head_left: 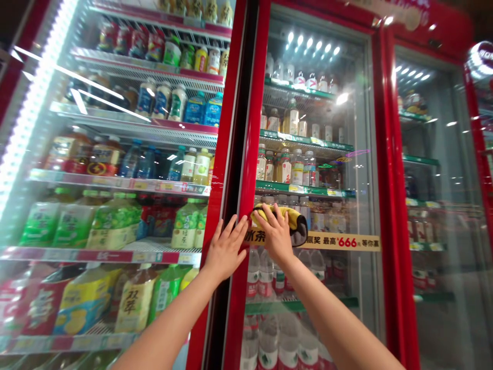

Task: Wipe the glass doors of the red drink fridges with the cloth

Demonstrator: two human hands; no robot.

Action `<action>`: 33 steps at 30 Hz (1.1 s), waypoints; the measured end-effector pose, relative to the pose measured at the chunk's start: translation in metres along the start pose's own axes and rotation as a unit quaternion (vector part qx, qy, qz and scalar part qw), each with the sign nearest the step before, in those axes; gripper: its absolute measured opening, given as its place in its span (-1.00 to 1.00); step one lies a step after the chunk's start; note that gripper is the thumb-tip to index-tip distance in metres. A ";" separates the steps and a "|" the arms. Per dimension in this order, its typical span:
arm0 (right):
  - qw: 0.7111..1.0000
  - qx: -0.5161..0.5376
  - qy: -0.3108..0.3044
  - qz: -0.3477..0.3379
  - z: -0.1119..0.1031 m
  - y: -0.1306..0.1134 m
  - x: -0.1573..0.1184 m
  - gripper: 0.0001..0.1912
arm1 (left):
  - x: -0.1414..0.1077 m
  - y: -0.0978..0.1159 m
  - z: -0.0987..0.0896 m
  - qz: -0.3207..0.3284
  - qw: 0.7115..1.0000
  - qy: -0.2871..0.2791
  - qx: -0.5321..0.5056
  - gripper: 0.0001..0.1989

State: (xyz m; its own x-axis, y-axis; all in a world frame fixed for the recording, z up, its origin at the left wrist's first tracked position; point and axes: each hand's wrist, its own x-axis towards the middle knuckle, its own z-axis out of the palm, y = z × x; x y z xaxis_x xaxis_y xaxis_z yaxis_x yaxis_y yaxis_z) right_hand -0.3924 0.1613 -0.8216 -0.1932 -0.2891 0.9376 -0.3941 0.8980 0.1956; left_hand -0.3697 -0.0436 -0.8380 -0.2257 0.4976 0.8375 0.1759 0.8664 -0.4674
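Note:
My right hand (275, 231) lies over a yellow and grey cloth (298, 223), pressing it against the glass door (319, 277) of the middle cooler, at the left part of a yellow printed strip (346, 242). Its fingers are spread over the cloth. To the left, my left hand (226, 249) rests with fingers apart across the dark gap and the red door frame (252, 128). Nothing shows in the left hand. The cloth's lower left part is hidden behind my right hand.
The left cooler holds bottles and cans on shelves (115, 180) behind glass, with a bright light strip (34, 92) along its side. Bottles (287, 167) stand behind the middle door. Another red-framed cooler (442, 180) stands at the right.

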 end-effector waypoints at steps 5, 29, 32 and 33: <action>0.995 -0.007 0.040 -0.095 0.014 0.011 -0.051 -0.40 | 0.003 -0.002 -0.003 -0.005 1.000 0.008 -0.001 -0.12; 0.988 0.005 -0.008 -0.152 0.009 -0.023 0.007 -0.44 | -0.035 -0.005 -0.024 -0.057 0.998 -0.009 0.022 -0.13; 0.975 0.004 -0.019 -0.220 0.015 -0.018 -0.029 -0.44 | -0.041 -0.002 -0.023 -0.056 0.998 -0.004 0.022 -0.16; 0.969 0.004 -0.029 -0.245 0.013 -0.016 -0.031 -0.45 | -0.042 -0.001 -0.023 -0.052 0.998 -0.005 0.021 -0.16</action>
State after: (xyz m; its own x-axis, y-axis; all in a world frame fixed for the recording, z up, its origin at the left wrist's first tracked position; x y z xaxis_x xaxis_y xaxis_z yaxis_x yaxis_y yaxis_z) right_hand -0.3920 0.1513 -0.8580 -0.0315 -0.6978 0.7156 -0.4587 0.6461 0.6100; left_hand -0.3387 -0.0660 -0.8665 -0.2505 0.4052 0.8793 0.1108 0.9142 -0.3897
